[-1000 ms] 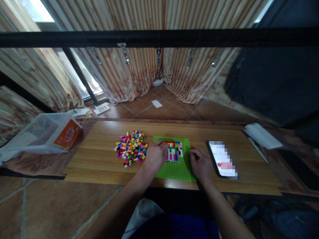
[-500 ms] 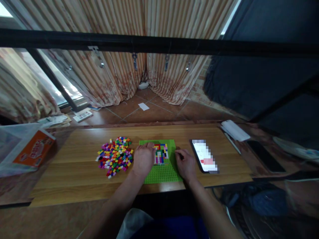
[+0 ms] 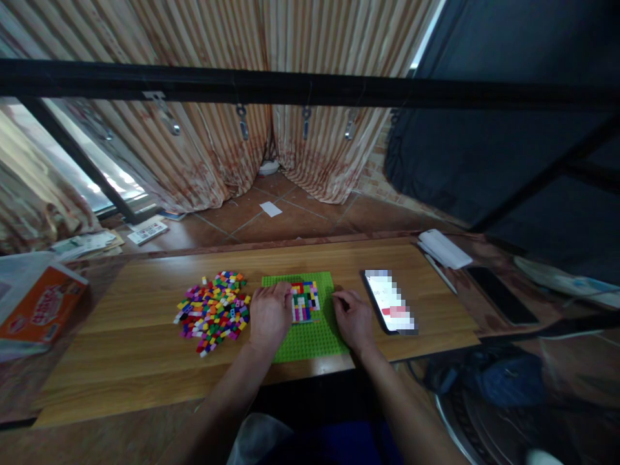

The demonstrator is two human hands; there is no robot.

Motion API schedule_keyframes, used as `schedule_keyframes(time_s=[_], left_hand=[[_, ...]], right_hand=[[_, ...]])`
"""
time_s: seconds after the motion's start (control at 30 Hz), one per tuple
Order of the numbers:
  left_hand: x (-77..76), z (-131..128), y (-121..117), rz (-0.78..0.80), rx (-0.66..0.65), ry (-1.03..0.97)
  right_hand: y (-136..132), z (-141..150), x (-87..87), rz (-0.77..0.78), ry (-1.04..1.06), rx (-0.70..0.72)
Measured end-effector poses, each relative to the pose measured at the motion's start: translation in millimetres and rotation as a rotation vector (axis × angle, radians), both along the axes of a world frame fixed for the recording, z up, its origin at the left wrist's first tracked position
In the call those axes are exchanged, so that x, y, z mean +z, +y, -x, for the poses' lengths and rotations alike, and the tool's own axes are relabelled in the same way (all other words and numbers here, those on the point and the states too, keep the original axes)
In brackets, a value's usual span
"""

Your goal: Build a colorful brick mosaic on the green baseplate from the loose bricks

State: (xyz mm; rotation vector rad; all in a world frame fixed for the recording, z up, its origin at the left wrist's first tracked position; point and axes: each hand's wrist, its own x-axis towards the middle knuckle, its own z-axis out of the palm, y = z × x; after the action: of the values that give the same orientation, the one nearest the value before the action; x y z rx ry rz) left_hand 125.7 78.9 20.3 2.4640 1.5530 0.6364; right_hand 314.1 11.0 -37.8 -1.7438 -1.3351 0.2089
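A green studded baseplate [image 3: 310, 344] lies on the wooden table. A patch of small multicoloured toy bricks [image 3: 304, 303] is built up on its upper middle. My left hand [image 3: 271, 314] rests over the plate's left side, thumb and fingers pinched at the patch's left edge. Whatever those fingertips grip is hidden or too small to name. At the plate's right edge, my right hand [image 3: 354, 318] is curled, its thumb and forefinger together near the green studs. I cannot make out whether a small piece is between them.
Left of the plate spreads a heap of loose bricks [image 3: 213, 313]. A phone with a lit screen [image 3: 390, 300] lies right of my right hand. Further right are a white case [image 3: 444, 249] and a dark phone-like slab [image 3: 502, 295]. An orange-labelled bag [image 3: 43, 310] stands far left.
My view has turned slightly right, so the table and its things appear shifted left. Both hands keep nearly the same places and poses over the plate.
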Motion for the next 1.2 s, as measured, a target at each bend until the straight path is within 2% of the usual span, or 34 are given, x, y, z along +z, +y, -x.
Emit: schedule_keyframes(time_s=[0.3, 0.53, 0.87, 1.2], left_hand=[[-9.5, 6.4, -8.2, 0.047, 0.016, -0.149], [-17.2, 8.8, -14.6, -0.021, -0.036, -0.169], [-22.4, 10.2, -19.9, -0.121, -0.09, -0.022], [-19.0, 6.9, -17.8, -0.099, -0.126, 0.12]], right_hand=[[-0.7, -2.3, -3.9, 0.001, -0.007, 0.005], [-0.8, -1.7, -2.7, -0.003, -0.026, -0.006], [-1.7, -1.1, -0.2, 0.004, -0.026, -0.008], [-0.8, -1.9, -3.4, 0.011, -0.056, -0.01]])
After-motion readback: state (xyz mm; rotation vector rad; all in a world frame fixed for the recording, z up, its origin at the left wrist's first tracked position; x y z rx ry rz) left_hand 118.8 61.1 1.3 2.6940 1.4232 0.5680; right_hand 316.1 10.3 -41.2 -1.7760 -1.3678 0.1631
